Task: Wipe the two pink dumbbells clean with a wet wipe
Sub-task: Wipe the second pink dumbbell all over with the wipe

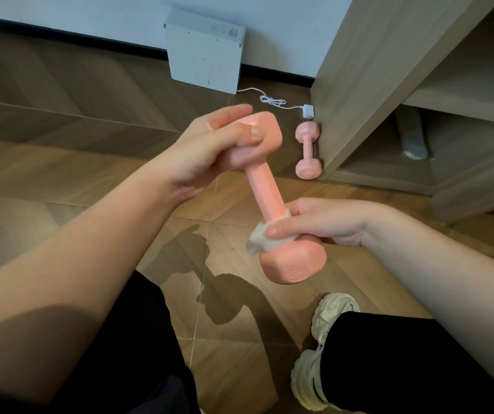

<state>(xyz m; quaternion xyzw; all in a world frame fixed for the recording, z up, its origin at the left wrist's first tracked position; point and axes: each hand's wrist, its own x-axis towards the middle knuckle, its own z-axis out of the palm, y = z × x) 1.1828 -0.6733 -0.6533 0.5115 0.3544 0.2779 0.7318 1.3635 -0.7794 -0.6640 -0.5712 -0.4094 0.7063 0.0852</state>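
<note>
The dumbbell (265, 189) is held in the air over the floor (75, 130), tilted, one head up and away, the other low and near. The end face of the near head carries raised marks that look like "2K"; the rest is unreadable. The wipe (259, 239) is bunched round the handle just above that head. The right hand (323, 222) grips it there, thumb across the front and fingers curled behind, wrist coming in from the right. The left hand (207, 153) clasps the far head, thumb pressed on its side.

The second dumbbell (308, 149) lies on the floor against the cabinet (368, 85). Just behind it are a plug (308, 111) and cable (272, 100). A white box (204, 55) leans at the wall; its label is too blurred to read. A shoe (314, 354) shows below.
</note>
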